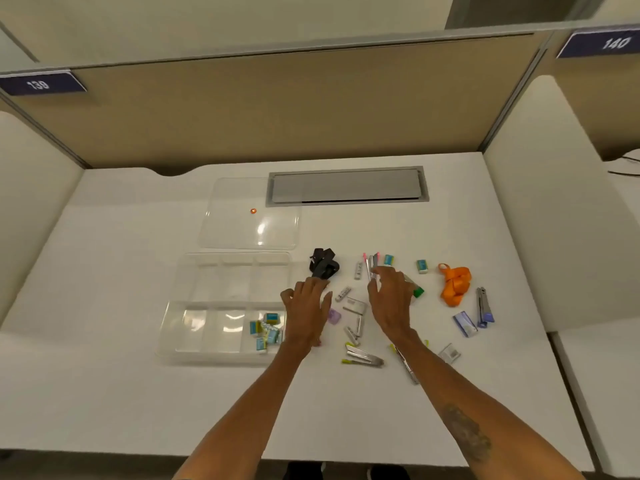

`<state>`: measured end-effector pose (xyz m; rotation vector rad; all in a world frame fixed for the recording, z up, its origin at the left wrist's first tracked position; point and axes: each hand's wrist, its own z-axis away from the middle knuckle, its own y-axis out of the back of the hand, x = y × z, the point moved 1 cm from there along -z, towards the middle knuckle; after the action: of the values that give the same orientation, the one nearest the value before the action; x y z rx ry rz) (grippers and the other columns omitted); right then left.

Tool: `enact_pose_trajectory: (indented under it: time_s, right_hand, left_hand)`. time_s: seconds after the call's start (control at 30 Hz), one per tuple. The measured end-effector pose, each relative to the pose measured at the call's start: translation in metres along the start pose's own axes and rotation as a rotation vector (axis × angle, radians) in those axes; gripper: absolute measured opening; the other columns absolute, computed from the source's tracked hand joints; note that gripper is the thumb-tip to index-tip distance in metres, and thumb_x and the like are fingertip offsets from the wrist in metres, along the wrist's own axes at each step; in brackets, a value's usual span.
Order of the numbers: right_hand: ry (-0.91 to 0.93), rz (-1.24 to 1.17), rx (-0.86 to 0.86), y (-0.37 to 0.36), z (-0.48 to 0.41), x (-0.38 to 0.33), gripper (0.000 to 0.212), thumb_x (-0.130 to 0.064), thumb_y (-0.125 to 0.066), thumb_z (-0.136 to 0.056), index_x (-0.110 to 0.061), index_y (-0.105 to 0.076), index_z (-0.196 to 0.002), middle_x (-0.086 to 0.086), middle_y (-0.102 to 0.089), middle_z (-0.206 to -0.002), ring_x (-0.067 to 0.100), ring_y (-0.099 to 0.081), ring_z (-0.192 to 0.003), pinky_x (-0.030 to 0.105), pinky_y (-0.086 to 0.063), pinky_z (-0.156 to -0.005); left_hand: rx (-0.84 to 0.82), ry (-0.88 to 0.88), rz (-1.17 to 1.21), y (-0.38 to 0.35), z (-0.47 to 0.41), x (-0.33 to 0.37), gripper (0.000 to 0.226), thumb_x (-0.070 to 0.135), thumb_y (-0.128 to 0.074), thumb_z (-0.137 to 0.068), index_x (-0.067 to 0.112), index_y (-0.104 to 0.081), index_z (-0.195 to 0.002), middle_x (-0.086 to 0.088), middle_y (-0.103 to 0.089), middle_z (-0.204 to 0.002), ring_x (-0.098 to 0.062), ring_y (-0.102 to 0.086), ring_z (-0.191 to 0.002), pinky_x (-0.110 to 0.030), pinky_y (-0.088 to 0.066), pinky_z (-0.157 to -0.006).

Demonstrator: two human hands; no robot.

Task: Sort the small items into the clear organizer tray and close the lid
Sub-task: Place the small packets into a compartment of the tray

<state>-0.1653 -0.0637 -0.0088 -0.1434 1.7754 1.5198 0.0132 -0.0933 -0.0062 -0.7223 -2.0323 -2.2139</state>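
Observation:
The clear organizer tray (194,355) lies left of centre, with several teal erasers (266,328) in its near right compartment. Its clear lid (277,237) lies flat just behind it. My left hand (306,306) hovers with fingers spread beside the tray's right edge, fingertips near a black strap bundle (323,266). My right hand (393,299) is spread over scattered items, fingertips by the pink-tipped pens (370,268). Loose teal erasers (422,266) lie beyond it. Neither hand holds anything that I can see.
An orange strap (455,285), nail clippers (482,306), a blue packet (464,323), staplers (363,357) and small staple boxes (355,305) lie scattered on the white desk. A grey cable hatch (346,186) sits at the back. Partition walls enclose the desk.

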Motion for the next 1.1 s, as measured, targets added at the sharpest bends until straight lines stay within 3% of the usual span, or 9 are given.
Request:
enact_pose_trajectory:
  time_s: [0.1, 0.2, 0.43, 0.53, 0.67, 0.9, 1.1]
  right_hand:
    - [-0.065, 0.090, 0.006, 0.028, -0.022, 0.044, 0.033, -0.006, -0.052, -0.091, -0.014, -0.060, -0.122, 0.008, -0.061, -0.125, 0.027, -0.054, -0.119, 0.048, -0.034, -0.096]
    - [-0.053, 0.153, -0.053, 0.045, -0.041, 0.077, 0.042, 0.001, -0.051, -0.088, -0.015, -0.058, -0.127, 0.006, -0.057, -0.134, 0.026, -0.050, -0.125, 0.044, -0.030, -0.101]
    - [0.062, 0.369, -0.293, 0.053, -0.073, 0.106, 0.055, 0.001, -0.049, -0.090, -0.022, -0.047, -0.140, 0.002, -0.036, -0.155, 0.019, -0.035, -0.142, 0.041, -0.018, -0.119]
    - [0.142, 0.460, -0.335, 0.053, -0.079, 0.116, 0.056, 0.004, -0.049, -0.090, -0.020, -0.047, -0.140, 0.004, -0.037, -0.153, 0.023, -0.038, -0.138, 0.040, -0.020, -0.119]
    - [0.168, 0.470, -0.310, 0.054, -0.086, 0.123, 0.047, 0.004, -0.051, -0.091, -0.016, -0.055, -0.133, 0.005, -0.049, -0.143, 0.024, -0.051, -0.125, 0.034, -0.032, -0.110]
    - [0.182, 0.533, -0.323, 0.054, -0.084, 0.126, 0.043, 0.002, -0.049, -0.091, -0.019, -0.056, -0.128, 0.004, -0.055, -0.134, 0.022, -0.054, -0.119, 0.032, -0.037, -0.103]
    - [0.170, 0.566, -0.194, 0.058, -0.087, 0.119, 0.032, -0.012, -0.049, -0.095, -0.024, -0.062, -0.122, 0.002, -0.062, -0.125, 0.022, -0.056, -0.115, 0.039, -0.032, -0.104]
  left_hand:
    - [-0.093, -0.110, -0.014, -0.015, -0.028, 0.045, 0.034, 0.023, -0.049, -0.097, 0.026, -0.055, -0.131, 0.005, -0.055, -0.135, -0.018, -0.051, -0.122, -0.040, -0.029, -0.098]
    - [-0.170, -0.202, -0.077, -0.030, -0.057, 0.080, 0.043, 0.017, -0.045, -0.098, 0.027, -0.046, -0.140, 0.006, -0.045, -0.148, -0.019, -0.042, -0.132, -0.044, -0.027, -0.103]
    - [-0.311, -0.355, -0.286, -0.059, -0.099, 0.116, 0.064, 0.006, -0.047, -0.097, 0.032, -0.024, -0.151, 0.006, -0.018, -0.162, -0.019, -0.011, -0.151, -0.053, -0.016, -0.115]
    - [-0.356, -0.345, -0.291, -0.067, -0.108, 0.120, 0.057, 0.010, -0.046, -0.098, 0.032, -0.029, -0.149, 0.005, -0.026, -0.159, -0.019, -0.012, -0.151, -0.053, -0.014, -0.115]
    - [-0.314, -0.277, -0.238, -0.073, -0.112, 0.124, 0.051, 0.007, -0.049, -0.096, 0.030, -0.041, -0.142, 0.005, -0.046, -0.145, -0.017, -0.028, -0.143, -0.050, -0.015, -0.114]
    - [-0.301, -0.241, -0.178, -0.081, -0.107, 0.132, 0.040, 0.029, -0.052, -0.097, 0.025, -0.045, -0.137, 0.002, -0.051, -0.141, -0.021, -0.033, -0.140, -0.050, -0.013, -0.115]
    - [-0.248, -0.245, -0.154, -0.077, -0.117, 0.139, 0.036, 0.020, -0.049, -0.097, 0.024, -0.049, -0.133, 0.001, -0.055, -0.136, -0.020, -0.041, -0.133, -0.047, -0.015, -0.114]
